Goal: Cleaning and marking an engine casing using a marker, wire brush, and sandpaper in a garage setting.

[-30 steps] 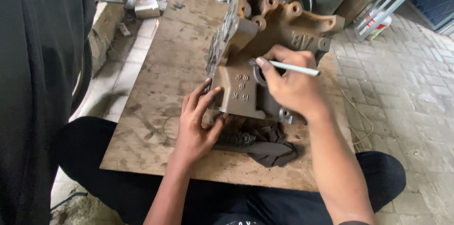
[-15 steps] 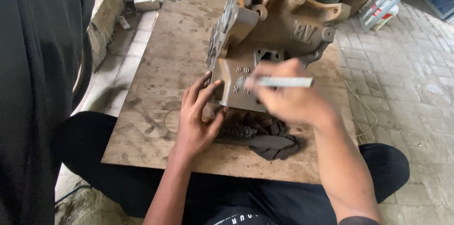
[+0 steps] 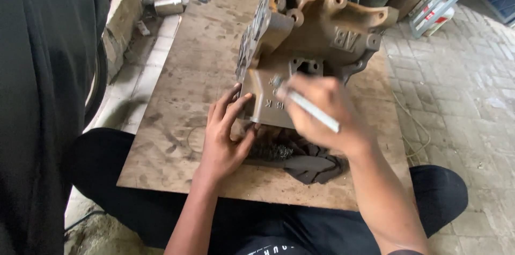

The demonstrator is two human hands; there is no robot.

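Your right hand is closed around a white marker, its tip on the rusty metal casting. Your left hand lies open against the casting's lower left edge. The casting stands on a wooden board. A dark rag lies beneath it, partly hidden. The right hand is blurred.
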